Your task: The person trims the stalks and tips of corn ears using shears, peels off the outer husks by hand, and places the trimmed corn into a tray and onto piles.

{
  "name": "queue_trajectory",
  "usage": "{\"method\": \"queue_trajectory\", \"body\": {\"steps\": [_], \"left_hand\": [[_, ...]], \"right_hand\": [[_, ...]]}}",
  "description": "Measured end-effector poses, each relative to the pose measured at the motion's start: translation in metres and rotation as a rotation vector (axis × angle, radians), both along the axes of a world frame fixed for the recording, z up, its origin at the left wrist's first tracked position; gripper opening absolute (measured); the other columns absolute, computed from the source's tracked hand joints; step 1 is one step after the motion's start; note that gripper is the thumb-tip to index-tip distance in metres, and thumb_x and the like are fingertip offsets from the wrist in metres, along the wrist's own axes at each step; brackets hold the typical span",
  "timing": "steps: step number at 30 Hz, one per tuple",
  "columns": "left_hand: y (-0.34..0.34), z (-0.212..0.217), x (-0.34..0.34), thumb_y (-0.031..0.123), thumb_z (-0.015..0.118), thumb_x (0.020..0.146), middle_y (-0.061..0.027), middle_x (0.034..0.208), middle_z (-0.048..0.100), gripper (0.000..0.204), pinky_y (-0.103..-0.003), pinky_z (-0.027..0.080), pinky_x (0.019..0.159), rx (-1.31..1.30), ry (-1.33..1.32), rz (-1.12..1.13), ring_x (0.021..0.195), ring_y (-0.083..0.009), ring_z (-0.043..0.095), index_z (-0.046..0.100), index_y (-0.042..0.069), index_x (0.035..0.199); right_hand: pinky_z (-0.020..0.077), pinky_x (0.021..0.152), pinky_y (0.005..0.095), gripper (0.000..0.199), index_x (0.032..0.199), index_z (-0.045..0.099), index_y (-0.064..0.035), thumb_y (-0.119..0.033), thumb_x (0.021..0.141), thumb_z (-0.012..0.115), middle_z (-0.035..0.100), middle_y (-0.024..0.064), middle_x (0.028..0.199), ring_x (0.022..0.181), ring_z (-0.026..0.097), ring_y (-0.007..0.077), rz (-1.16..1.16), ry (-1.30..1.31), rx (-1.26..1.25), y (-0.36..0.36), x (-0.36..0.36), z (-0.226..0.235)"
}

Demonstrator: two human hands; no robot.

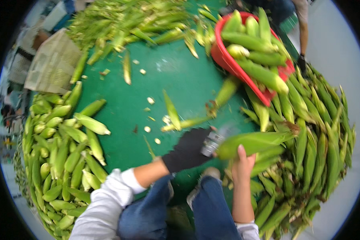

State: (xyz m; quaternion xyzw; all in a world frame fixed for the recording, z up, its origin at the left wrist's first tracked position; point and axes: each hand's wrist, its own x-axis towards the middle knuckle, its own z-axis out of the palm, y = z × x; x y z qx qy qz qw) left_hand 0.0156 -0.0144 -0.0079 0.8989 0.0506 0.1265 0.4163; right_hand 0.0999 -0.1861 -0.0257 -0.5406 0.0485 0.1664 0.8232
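Note:
My right hand (243, 166) is closed around an ear of corn in its green husk (252, 145), with the brown silk end pointing right. My left hand (188, 149), in a black glove, is closed on a grey blade-like tool (214, 143), blurred by motion, at the left end of the ear. Whether the tool touches the ear I cannot tell. A pile of unhusked corn (324, 148) lies on the right beside my right hand. On my left is a heap of trimmed ears in pale green husks (68, 156).
A red basket (225, 60) full of corn leans tilted at the far right, near another person's arm (303, 38). Loose husks (128, 20) are heaped at the back. A beige crate (54, 60) stands far left. Cut pieces and husk leaves lie on the green floor (120, 104).

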Motion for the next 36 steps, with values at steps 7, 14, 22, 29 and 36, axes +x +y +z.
{"method": "queue_trajectory", "body": {"steps": [7,14,22,29,36], "left_hand": [[-0.03,-0.027,-0.059,0.009,0.062,0.074,-0.0009,0.104,0.046,0.075,-0.02,0.036,0.081,-1.533,0.827,-0.138,0.093,-0.0094,0.046,0.023,0.016,0.138],[-0.044,-0.057,-0.044,0.012,0.057,0.078,-0.0054,0.095,0.055,0.06,-0.026,0.045,0.068,-1.594,0.665,-0.074,0.08,-0.0139,0.055,0.03,0.01,0.131],[-0.009,-0.097,-0.064,0.024,0.057,0.083,-0.0036,0.078,0.053,0.029,-0.029,0.049,0.058,-1.656,0.677,0.472,0.066,-0.0164,0.056,0.047,0.01,0.107],[-0.043,-0.049,-0.036,0.024,0.064,0.079,-0.0052,0.1,0.053,0.053,-0.026,0.044,0.076,-1.498,0.633,-0.111,0.085,-0.0144,0.053,0.041,0.005,0.122],[-0.004,-0.024,-0.025,0.026,0.073,0.064,-0.0202,0.115,0.048,0.089,-0.037,0.043,0.085,-0.495,0.89,-0.073,0.104,-0.0321,0.052,0.021,0.002,0.133]], "right_hand": [[0.045,0.085,0.0404,0.041,0.116,0.041,-0.0065,-0.023,0.084,0.06,0.048,0.008,0.112,0.102,0.049,0.0213,-0.378,0.067,-0.012,-0.024,0.013,-0.008],[0.0424,0.09,0.039,0.041,0.122,0.037,-0.0072,-0.017,0.086,0.055,0.046,0.0086,0.117,0.106,0.048,0.0215,-0.242,0.094,0.059,-0.028,-0.004,-0.018],[0.0351,0.099,0.0457,0.062,0.132,0.027,-0.0096,-0.027,0.081,0.058,0.043,0.0128,0.124,0.115,0.043,0.0295,-0.057,0.1,0.196,-0.04,-0.005,-0.019],[0.0373,0.096,0.0476,0.067,0.127,0.033,-0.0101,-0.042,0.075,0.061,0.051,0.0138,0.112,0.107,0.049,0.0298,0.257,0.142,0.272,-0.019,-0.007,-0.026],[0.0432,0.086,0.0394,0.065,0.124,0.037,-0.0053,-0.032,0.074,0.067,0.054,0.0138,0.108,0.099,0.054,0.0295,0.323,-0.173,-0.548,-0.044,0.014,-0.029]]}}
